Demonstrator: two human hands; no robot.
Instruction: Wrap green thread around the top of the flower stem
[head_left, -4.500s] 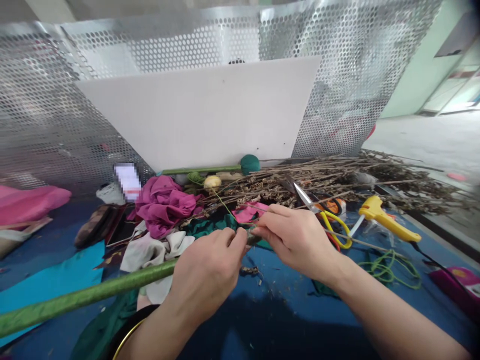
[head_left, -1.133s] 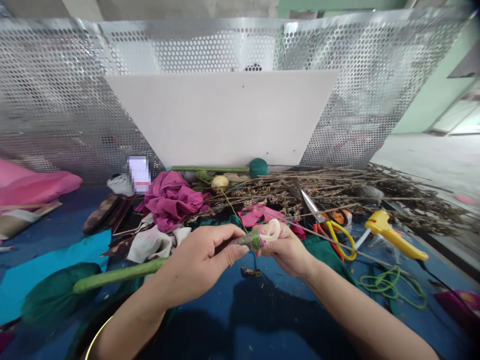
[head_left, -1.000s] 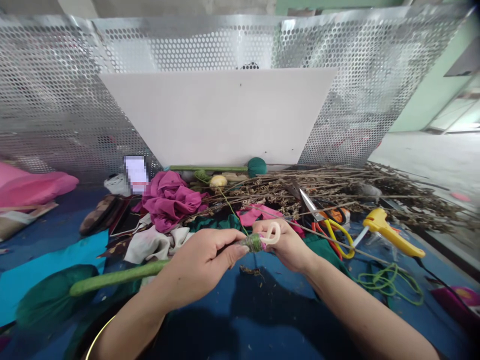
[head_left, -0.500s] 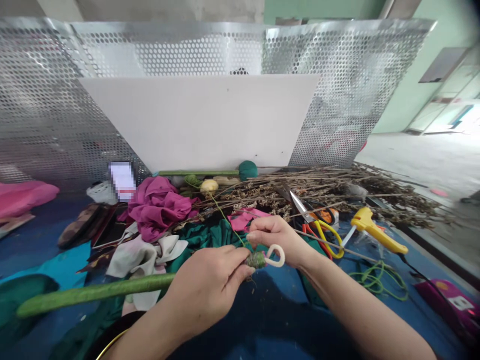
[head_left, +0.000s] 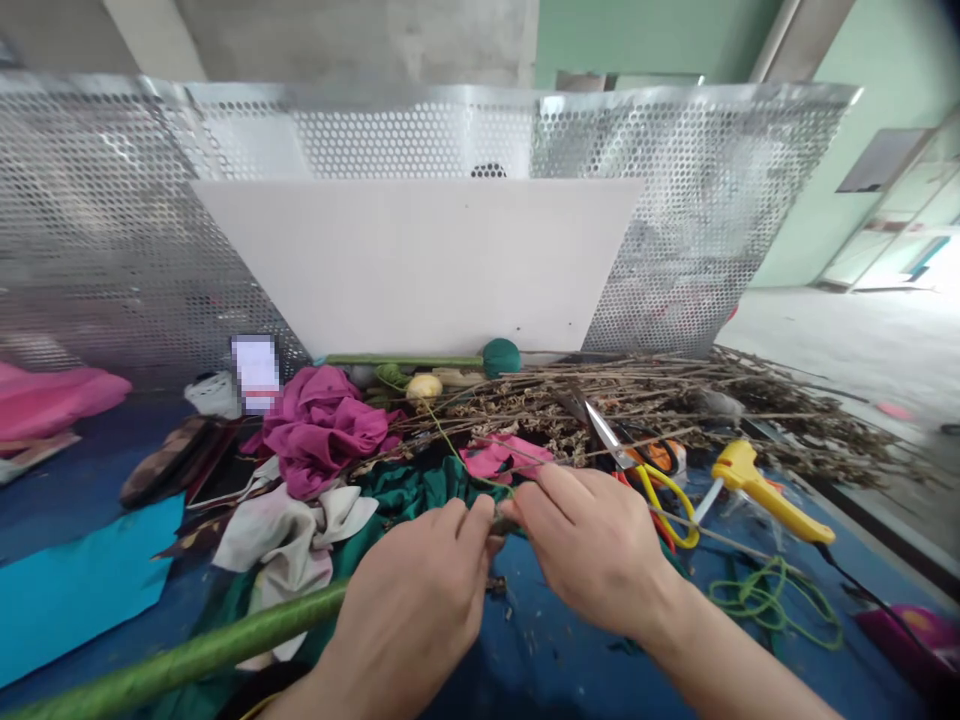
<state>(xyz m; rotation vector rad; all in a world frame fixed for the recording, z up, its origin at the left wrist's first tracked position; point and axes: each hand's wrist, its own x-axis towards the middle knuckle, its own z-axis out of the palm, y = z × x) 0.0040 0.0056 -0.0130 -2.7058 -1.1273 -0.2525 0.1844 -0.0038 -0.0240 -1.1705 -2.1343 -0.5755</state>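
My left hand (head_left: 424, 590) is closed around a long green-wrapped stem (head_left: 225, 635), which runs out to the lower left. Close against its fingertips, my right hand (head_left: 592, 540) is closed in a pinch at the stem's end, where a thin green thread (head_left: 448, 437) comes in. Fingers hide that end and the white loop on it. The thread stretches back to a small green ball of yarn (head_left: 391, 376) behind the cloths. Dark green fabric (head_left: 409, 490) and a pink scrap (head_left: 499, 457) lie just beyond the hands.
Scissors with yellow handles (head_left: 664, 495), a yellow glue gun (head_left: 769, 490) and tangled green cord (head_left: 780, 600) lie right. Dried branches (head_left: 712, 380) spread across the back. Magenta cloth (head_left: 330, 425), a phone (head_left: 255, 375) and a blue sheet (head_left: 82, 590) are left.
My right hand has turned over and come down onto the stem's end, covering the white loop that showed before. The stem's left part has swung lower, and the camera view has shifted slightly.
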